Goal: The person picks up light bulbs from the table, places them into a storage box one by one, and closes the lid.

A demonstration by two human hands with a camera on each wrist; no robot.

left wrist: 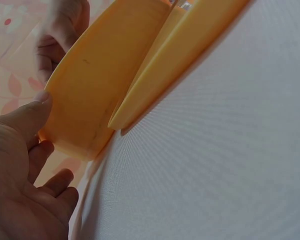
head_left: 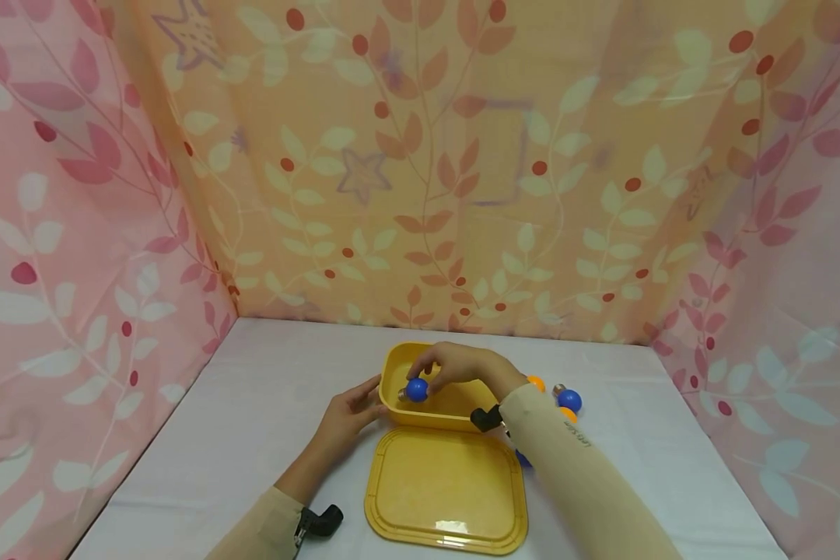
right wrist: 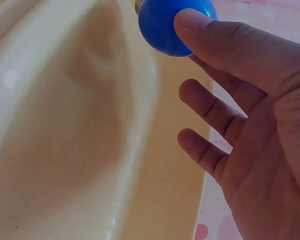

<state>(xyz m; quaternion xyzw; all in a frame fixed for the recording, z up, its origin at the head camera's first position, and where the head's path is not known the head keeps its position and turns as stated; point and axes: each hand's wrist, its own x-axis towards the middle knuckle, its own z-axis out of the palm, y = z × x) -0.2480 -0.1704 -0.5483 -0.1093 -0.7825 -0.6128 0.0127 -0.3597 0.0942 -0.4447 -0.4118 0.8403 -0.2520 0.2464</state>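
Note:
My right hand (head_left: 462,364) pinches a blue light bulb (head_left: 416,390) between thumb and fingers, over the inside of a yellow plastic box (head_left: 427,421). In the right wrist view the thumb lies on the round blue bulb (right wrist: 162,30), and the two lowest fingers stand apart from it. The bulb's metal base points left in the head view. My left hand (head_left: 346,416) rests at the box's left end. Seen from the left wrist, its thumb touches the box (left wrist: 85,95) near the rim, with the other fingers loosely bent beside the wall.
In front of the box lies its flat yellow lid (head_left: 444,486). To the right, partly behind my right forearm, are another blue bulb (head_left: 569,401), an orange ball-shaped thing (head_left: 536,383) and more round pieces. Patterned cloth walls (head_left: 420,194) enclose the white table (head_left: 252,404).

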